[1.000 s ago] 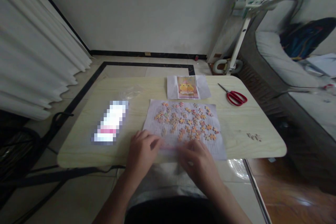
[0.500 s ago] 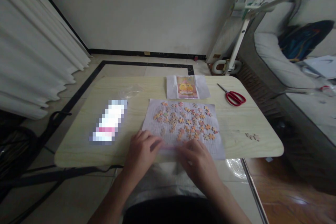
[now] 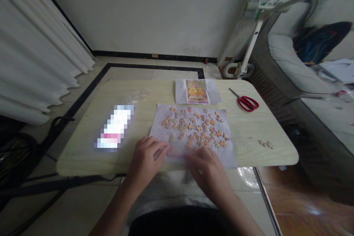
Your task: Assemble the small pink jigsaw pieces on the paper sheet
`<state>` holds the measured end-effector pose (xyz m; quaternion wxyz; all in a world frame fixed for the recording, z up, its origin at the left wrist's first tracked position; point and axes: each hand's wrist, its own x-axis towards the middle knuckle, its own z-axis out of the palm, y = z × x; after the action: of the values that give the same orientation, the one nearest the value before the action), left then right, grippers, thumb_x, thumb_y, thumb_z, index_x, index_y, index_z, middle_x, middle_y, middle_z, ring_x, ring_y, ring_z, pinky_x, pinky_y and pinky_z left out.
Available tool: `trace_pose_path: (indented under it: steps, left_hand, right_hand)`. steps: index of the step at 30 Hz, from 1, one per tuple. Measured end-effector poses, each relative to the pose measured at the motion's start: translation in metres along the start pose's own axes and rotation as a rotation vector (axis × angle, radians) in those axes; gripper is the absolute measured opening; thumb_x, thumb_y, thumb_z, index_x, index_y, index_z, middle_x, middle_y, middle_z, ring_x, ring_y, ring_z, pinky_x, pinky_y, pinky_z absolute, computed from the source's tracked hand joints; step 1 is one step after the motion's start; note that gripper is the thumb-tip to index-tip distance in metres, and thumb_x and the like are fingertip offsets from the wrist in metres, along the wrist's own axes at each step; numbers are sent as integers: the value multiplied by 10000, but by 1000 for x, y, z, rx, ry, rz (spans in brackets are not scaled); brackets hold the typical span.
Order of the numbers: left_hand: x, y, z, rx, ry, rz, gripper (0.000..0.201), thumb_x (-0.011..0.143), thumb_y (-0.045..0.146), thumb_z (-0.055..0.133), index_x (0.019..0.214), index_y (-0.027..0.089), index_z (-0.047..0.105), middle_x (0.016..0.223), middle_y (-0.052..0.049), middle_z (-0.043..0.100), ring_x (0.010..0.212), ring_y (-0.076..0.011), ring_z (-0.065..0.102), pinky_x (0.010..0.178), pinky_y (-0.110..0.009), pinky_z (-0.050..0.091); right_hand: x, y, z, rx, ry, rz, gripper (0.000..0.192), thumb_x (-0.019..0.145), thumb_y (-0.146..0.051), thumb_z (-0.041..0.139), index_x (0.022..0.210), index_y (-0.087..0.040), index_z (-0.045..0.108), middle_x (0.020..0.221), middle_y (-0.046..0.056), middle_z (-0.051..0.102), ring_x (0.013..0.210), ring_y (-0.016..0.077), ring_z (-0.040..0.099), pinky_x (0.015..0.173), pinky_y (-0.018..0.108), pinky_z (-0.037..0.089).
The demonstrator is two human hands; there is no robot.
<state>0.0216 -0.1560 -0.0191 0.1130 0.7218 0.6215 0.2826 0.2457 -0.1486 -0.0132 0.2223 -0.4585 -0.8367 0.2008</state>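
Note:
Many small orange, yellow and pink jigsaw puzzle pieces point(image 3: 198, 128) lie scattered over a printed white paper sheet point(image 3: 231, 156). Along the sheet's near edge, a blurred pink strip point(image 3: 178, 153), seemingly joined puzzle pieces, stretches between my hands. My left hand point(image 3: 149, 156) is closed in a pinch at the strip's left end. At its right end my right hand point(image 3: 207, 162) curls with thumb and fingers together, its fingertips partly hidden. Beyond the sheet, a creased paper with a yellow-character picture point(image 3: 197, 92) lies flat.
Red-handled scissors point(image 3: 248, 103) lie at the back right of the wooden table point(image 3: 257, 129). A small group of pieces point(image 3: 265, 144) sits near the right end. To the left are a phone with a pixelated screen point(image 3: 116, 127) and a clear plastic bag point(image 3: 138, 97).
My left hand has shifted slightly left and its fingertips have drawn back a little. My right hand is nearly where it was. The scattered pieces look unchanged.

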Motion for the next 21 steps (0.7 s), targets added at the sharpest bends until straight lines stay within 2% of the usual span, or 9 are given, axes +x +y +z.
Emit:
trace_pose_path:
  steps: [8,12,15,21]
  left_hand:
    - [-12,1,4,52,3,94,179,922,292,570,991,282,734,759,-31,594,775,-197,555,725,-345,405]
    - [-13,-1,3,52,19,72,162,916,281,572,915,243,729,771,-38,593,795,-203,547,762,-364,400]
    - [-14,-2,1,45,13,55,153,909,268,569,868,212,705,783,-45,591,807,-209,533,764,-370,398]
    - [-17,-2,2,17,25,100,140,893,273,597,983,231,695,841,-45,596,833,-210,533,769,-375,399]
  right_hand:
    - [2,-1,-1,-1,-17,2,168,862,-125,580,908,-215,714,862,69,554,833,215,522,725,353,477]
    - [2,-1,1,46,62,-25,168,882,-136,551,868,-197,707,803,63,562,781,203,521,681,334,466]
    - [2,0,1,93,144,-59,186,896,-147,542,965,-192,709,802,63,596,767,195,540,658,321,472]
    - [-3,15,-7,126,229,-45,200,912,-148,538,1041,-165,690,794,60,599,742,182,572,645,314,499]
